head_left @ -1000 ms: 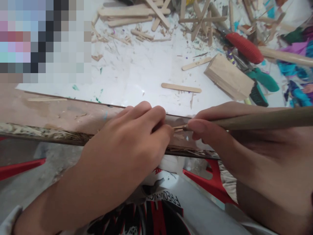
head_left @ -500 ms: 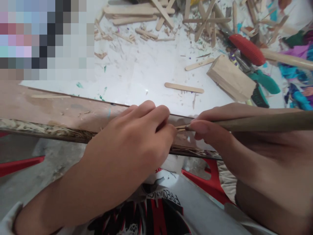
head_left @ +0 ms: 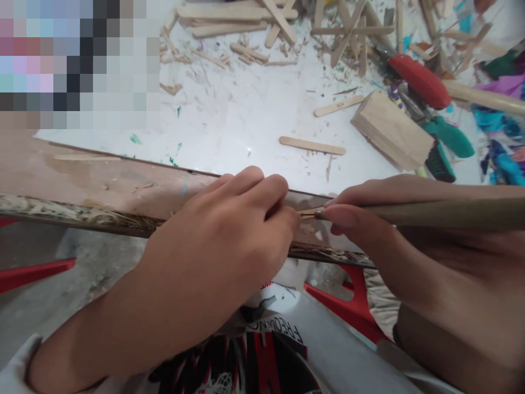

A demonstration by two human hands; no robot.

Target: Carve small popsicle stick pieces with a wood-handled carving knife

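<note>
My left hand (head_left: 229, 241) is closed at the table's front edge, fingers curled over a thin wooden stick (head_left: 307, 211). Only a short pale end of that stick shows past the fingers; the rest is hidden under them. From the right, my right hand (head_left: 369, 230) grips a slim tool with a long wooden handle (head_left: 443, 212), thumb and forefinger pinched close to its narrow metal tip. The tip lies along the stick's end, right beside my left forefinger. Its exact kind is hard to make out.
Beyond my hands lie a loose craft stick (head_left: 312, 145), a wood block (head_left: 391, 131), a red-handled tool (head_left: 420, 81) and teal-handled pliers (head_left: 451, 137). Piled craft sticks (head_left: 229, 27) and shavings are at the back. A trough of shavings (head_left: 74, 210) runs along the front edge.
The tool in my right hand has shifted slightly right and down, and more of its thin tip shows. My left hand keeps its hold. The whole view has shifted a little.
</note>
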